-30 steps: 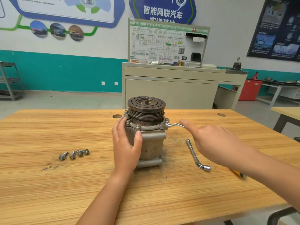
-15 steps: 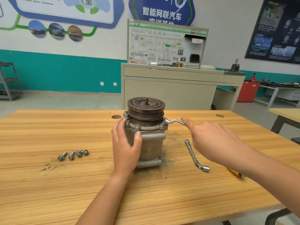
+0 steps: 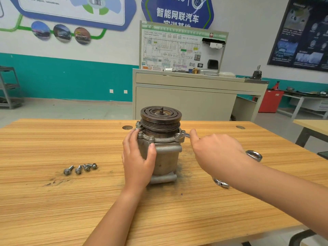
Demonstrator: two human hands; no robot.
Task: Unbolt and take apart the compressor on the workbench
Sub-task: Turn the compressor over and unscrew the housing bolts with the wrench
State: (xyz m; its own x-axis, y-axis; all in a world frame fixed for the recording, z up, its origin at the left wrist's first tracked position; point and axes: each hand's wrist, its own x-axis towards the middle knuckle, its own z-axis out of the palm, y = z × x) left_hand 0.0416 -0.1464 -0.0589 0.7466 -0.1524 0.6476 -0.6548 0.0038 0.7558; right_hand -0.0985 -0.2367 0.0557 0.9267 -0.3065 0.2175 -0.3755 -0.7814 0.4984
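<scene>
Left hand (image 3: 138, 157) clasped round the left flank of the compressor (image 3: 165, 157): thumb pressed flat on the front of the grey housing, fingers curled round the far side just under the bolted flange. Right hand (image 3: 218, 153) closed over the shank of a ring spanner (image 3: 254, 155), index finger stretched out along the shank toward the housing, remaining fingers hidden beneath the back of the hand. One ring end of the spanner jutting out past the wrist side of the hand; the other end seated at a bolt head (image 3: 178, 135) on the right edge of the flange.

Compressor upright near the middle of the wooden table (image 3: 71, 201), dark grooved pulley (image 3: 160, 119) on top, with a short threaded shaft stub standing up from the centre. Several more bolt heads visible round the flange rim.

Below the right forearm, flat on the table, the socket end of a second wrench (image 3: 221, 183), the rest hidden by the arm. Well to the left of the compressor, four loose bolts (image 3: 79, 168) in a short row, close together. Dark smudges on the wood near them and round the compressor's base.

Beyond the table, a beige cabinet (image 3: 186, 100) carrying a wiring-diagram board (image 3: 177, 48). To its right, a red container (image 3: 269, 101). At far left, a grey shelf rack (image 3: 8, 86). Behind it all, a teal-and-white wall with posters.
</scene>
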